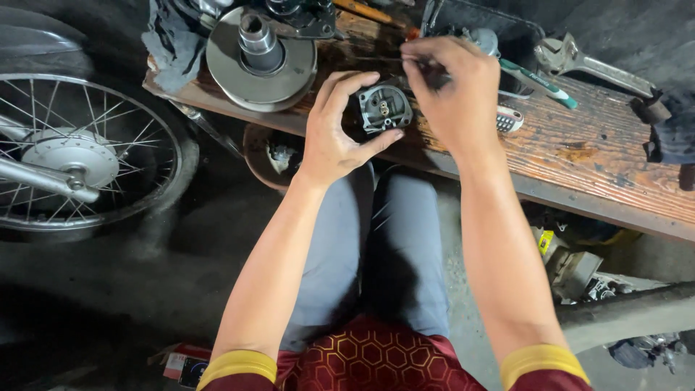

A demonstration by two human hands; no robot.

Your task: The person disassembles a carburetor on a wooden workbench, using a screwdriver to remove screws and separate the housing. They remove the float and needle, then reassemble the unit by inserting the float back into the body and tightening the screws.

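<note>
My left hand (334, 130) curls around a small grey metal carburetor body (384, 107) and steadies it on the edge of an oily wooden bench (579, 156). Just above it, my right hand (452, 90) has its fingers pinched together over the top of that part; whatever sits between the fingertips is too small and blurred to make out. My knees in grey trousers are below the bench edge.
A round metal clutch drum (260, 54) with a dark rag (170, 36) lies at the bench's left end. An adjustable wrench (590, 64), a green-handled tool (539, 80) and a black tray (492, 25) sit at the back right. A spoked motorcycle wheel (79, 156) stands at left.
</note>
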